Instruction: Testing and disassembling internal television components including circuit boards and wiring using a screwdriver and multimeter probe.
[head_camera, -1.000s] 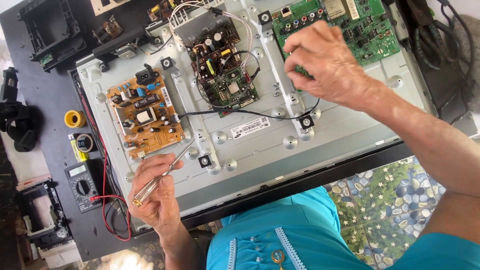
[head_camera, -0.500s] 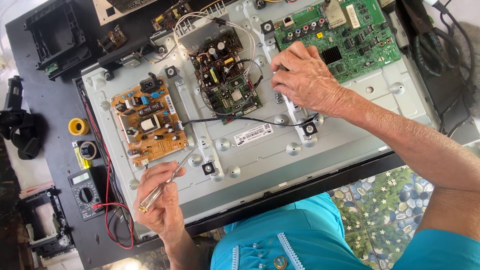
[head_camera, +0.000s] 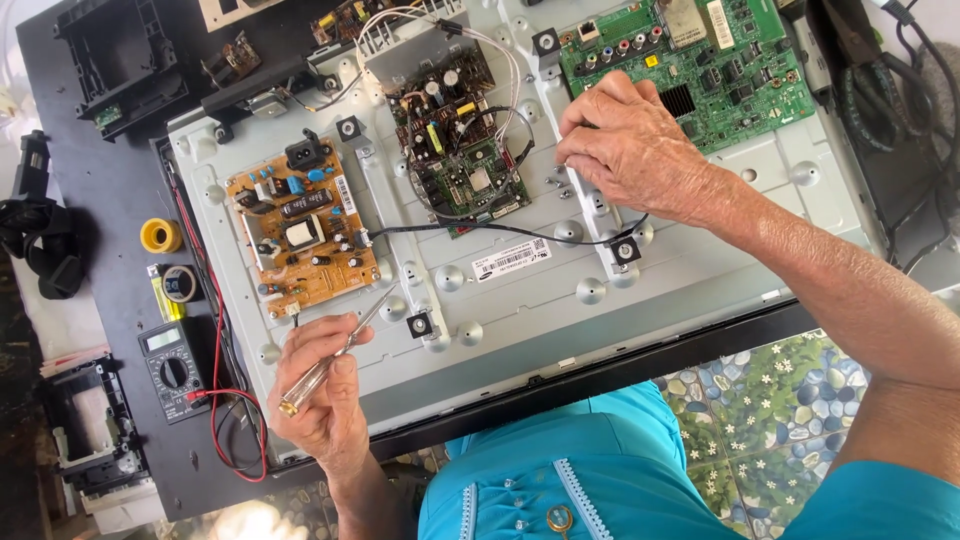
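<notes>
A flat television back panel (head_camera: 700, 240) of grey metal lies on the dark table. Three circuit boards are mounted on it: an orange-brown one (head_camera: 300, 235) at the left, a dark one (head_camera: 455, 150) in the middle, a green one (head_camera: 690, 65) at the upper right. My left hand (head_camera: 320, 390) holds a screwdriver with a clear handle (head_camera: 330, 360) near the panel's lower left, tip pointing toward the orange-brown board. My right hand (head_camera: 630, 150) rests on the panel between the dark and green boards, fingers curled over a metal bracket. What its fingertips hold is hidden.
A black multimeter (head_camera: 170, 365) with red leads, a yellow tape roll (head_camera: 160, 235) and a small round tin (head_camera: 182, 283) lie left of the panel. Black plastic parts (head_camera: 110, 65) sit at the upper left, cables (head_camera: 890, 100) at the upper right. A patterned floor (head_camera: 770, 400) shows below.
My right hand has slid down from the green board's edge to the bracket between the boards. My left hand with the screwdriver has stayed near the panel's lower left.
</notes>
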